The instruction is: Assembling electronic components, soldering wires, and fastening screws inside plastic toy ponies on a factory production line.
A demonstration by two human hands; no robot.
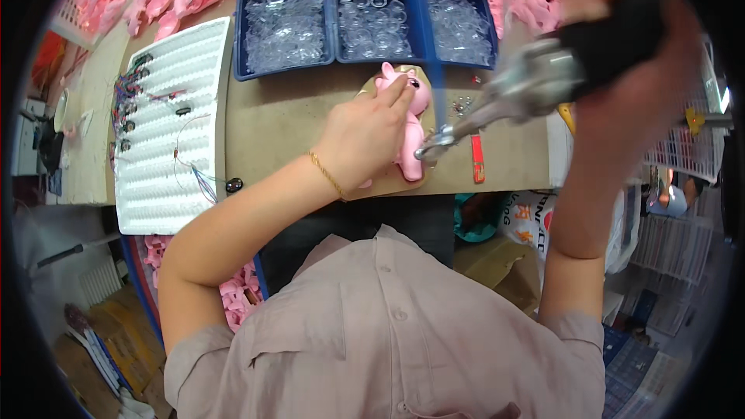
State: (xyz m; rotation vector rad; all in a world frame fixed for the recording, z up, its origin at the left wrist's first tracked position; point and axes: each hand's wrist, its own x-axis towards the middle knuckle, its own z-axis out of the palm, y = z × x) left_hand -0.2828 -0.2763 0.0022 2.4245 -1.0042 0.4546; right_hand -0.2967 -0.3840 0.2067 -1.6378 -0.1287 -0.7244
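Note:
A pink plastic animal figure (413,140) with pointed ears and a dark eye lies in a tan holder (427,109) near the table's front edge. My left hand (365,130) rests over its left side and holds it down, with two fingers stretched across the head. Coming in from the upper right, a silver power screwdriver (535,77) with a black grip is in my right hand (656,81), which is smeared by motion. The driver's tip is at the figure's lower right side; whether it touches is unclear. Small screws (463,105) lie scattered right of the figure.
Blue bins (330,70) of clear plastic parts stand behind the figure, with heaped pink shells (171,0) beyond. On the left, a white ridged tray (171,147) bears wired components. A red strip-like object (477,159) lies right of the holder. A blue hose (437,54) hangs near the driver.

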